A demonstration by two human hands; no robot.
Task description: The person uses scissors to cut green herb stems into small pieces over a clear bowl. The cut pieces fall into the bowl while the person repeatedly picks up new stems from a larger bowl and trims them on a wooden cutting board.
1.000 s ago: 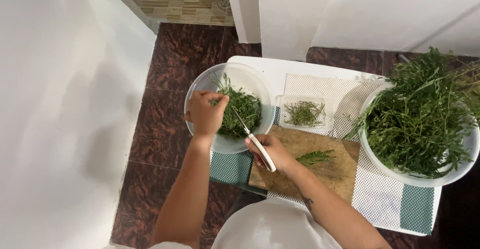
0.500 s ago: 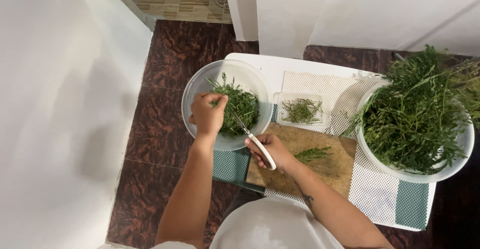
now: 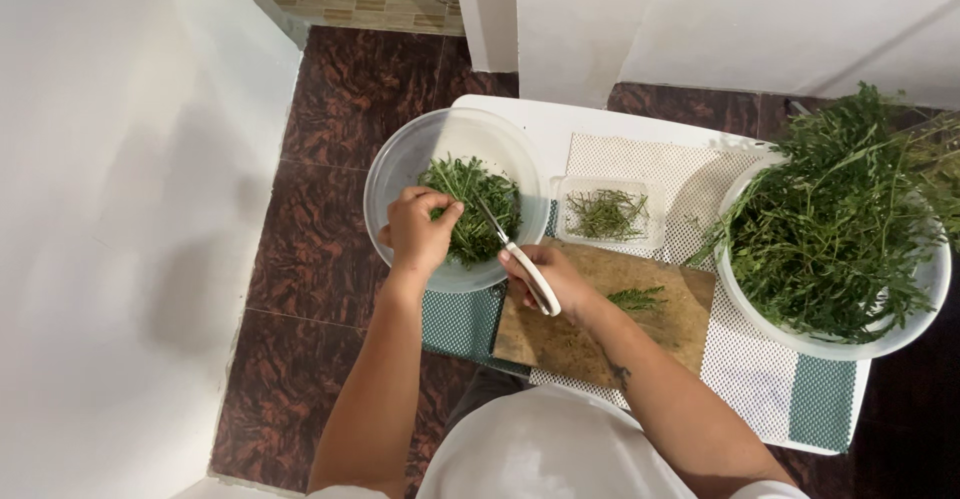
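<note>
Head view, looking straight down: at the left of the small white table (image 3: 600, 124) sits a clear bowl (image 3: 400, 169) with a heap of cut greens (image 3: 470, 224) in it. Over that bowl the left hand (image 3: 418, 231) has its fingers pinched shut on a sprig (image 3: 445, 202) of the greens. Just right of it, the right hand (image 3: 550, 277) is closed round the white handles of the scissors (image 3: 520, 259), whose blades reach into the bowl beside the pinched sprig; whether the blades are parted I cannot tell. Under that hand lies a wooden board (image 3: 590, 344) with one green sprig on it, on a mesh mat (image 3: 760, 384). Behind the board is a small clear tub (image 3: 607, 214) of stems. At the far right stands a big white bowl (image 3: 900, 334) piled with uncut herbs (image 3: 840, 229).
</note>
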